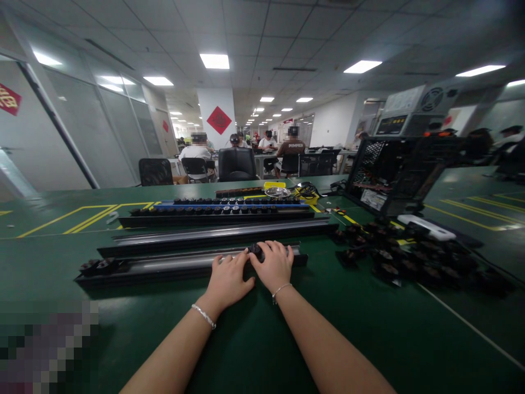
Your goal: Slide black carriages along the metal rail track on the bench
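Could make out only a sliver of the small black part (256, 250), with the rest buried under the right hand (274, 265). Could not tell whether the right fingers (279, 249), bent down over it, pinched it or merely pressed on it. Saw the left hand (227, 280) just beside, palm down, with the left fingers (223, 261) slightly apart and flat on the nearest rail (164, 266), gripping nothing. Placed the part on top of that rail, right of its middle, at the tips of both hands.

Lost the lower left corner to a pixelated patch. Could not resolve single pieces in the dark pile of black parts (402, 257) to the right, blurred toward the edge.

Counted two more long rails behind: a bare second rail (213, 234), and a third rail (213, 213) lined with black knobs. Noted a metal dish (278, 192) farther back and a black mesh crate (394, 169) at the right.

Found all of it on a green tabletop (369, 328) marked with yellow lines (82, 216). Beyond, saw an office chair (237, 164), seated people, a red diamond sign (219, 120), glass walls and ceiling lights.
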`<state>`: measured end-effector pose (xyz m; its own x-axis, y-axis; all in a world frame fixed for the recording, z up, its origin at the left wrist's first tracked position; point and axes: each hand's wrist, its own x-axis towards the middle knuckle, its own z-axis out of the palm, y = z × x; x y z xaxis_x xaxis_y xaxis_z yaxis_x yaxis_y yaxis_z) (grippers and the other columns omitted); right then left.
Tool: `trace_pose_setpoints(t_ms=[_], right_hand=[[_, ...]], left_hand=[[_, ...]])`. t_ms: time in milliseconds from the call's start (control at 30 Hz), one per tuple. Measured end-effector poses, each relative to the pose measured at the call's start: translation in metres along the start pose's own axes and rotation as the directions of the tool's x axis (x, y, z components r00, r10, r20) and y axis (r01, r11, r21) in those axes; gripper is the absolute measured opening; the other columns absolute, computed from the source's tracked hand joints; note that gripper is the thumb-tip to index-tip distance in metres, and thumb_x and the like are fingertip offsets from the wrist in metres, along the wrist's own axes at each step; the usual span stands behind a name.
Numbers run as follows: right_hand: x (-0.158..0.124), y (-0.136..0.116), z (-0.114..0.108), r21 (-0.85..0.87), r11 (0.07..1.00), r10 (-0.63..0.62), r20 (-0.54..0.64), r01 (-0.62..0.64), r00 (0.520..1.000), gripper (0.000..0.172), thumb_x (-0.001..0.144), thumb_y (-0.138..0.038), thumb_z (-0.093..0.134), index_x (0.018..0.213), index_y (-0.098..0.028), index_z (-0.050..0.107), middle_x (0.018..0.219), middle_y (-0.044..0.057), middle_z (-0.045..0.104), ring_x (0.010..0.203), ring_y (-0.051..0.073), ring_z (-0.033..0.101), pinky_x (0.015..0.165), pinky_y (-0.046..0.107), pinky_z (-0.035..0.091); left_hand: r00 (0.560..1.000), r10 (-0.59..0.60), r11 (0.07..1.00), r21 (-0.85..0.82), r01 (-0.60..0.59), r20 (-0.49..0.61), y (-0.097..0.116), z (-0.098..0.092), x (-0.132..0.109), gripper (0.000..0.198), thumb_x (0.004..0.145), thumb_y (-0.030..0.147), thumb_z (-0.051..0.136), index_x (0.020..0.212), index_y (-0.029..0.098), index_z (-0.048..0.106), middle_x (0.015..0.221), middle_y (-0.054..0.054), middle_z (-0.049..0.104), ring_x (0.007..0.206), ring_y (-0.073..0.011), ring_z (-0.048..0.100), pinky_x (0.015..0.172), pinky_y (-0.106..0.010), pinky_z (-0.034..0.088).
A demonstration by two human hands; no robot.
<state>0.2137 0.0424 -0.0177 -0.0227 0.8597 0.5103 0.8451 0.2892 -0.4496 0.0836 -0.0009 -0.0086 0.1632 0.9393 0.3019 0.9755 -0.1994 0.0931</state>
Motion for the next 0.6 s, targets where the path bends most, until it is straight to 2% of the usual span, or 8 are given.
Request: trace_pose_setpoints(t_ms=[167, 367, 600], right_hand=[[0.001, 0.0008, 0.0005, 0.014, 1.0, 0.005, -0.011, -0.005, 1.0, 0.031, 0.079, -0.044, 0.052, 0.101, -0.026, 0.065, 0.115, 0.005, 0.062, 0.116, 0.024, 0.044, 0.105, 0.048, 0.013], [0.0026, 0.0035, 0.0012, 0.037, 0.999, 0.017, -0.027, -0.016, 0.999, 0.029, 0.078, -0.036, 0.051, 0.1, -0.022, 0.063, 0.112, 0.007, 0.064, 0.113, 0.023, 0.047, 0.104, 0.045, 0.015], [0.0049, 0.0086, 0.0005, 0.065, 0.997, 0.033, -0.029, -0.031, 0.999, 0.03, 0.077, -0.031, 0.051, 0.102, -0.018, 0.061, 0.111, 0.009, 0.064, 0.112, 0.022, 0.049, 0.105, 0.042, 0.016]], left_hand=[[0.999, -0.021, 1.0, 0.006, 0.02, 0.04, 0.0052, -0.0021, 0.0028, 0.061, 0.074, 0.042, 0.051, 0.131, 0.027, 0.039, 0.131, -0.006, 0.054, 0.109, -0.027, 0.052, 0.102, -0.054, 0.022], [1.0, -0.001, 1.0, -0.015, 0.002, 0.011, 0.009, -0.0021, 0.0036, 0.055, 0.073, 0.042, 0.052, 0.127, 0.03, 0.043, 0.13, -0.003, 0.054, 0.108, -0.0267, 0.052, 0.102, -0.056, 0.02], [1.0, -0.011, 1.0, -0.001, 0.011, 0.029, 0.0109, -0.004, 0.004, 0.051, 0.075, 0.04, 0.052, 0.126, 0.034, 0.045, 0.112, -0.002, 0.062, 0.105, -0.0252, 0.052, 0.102, -0.056, 0.018]])
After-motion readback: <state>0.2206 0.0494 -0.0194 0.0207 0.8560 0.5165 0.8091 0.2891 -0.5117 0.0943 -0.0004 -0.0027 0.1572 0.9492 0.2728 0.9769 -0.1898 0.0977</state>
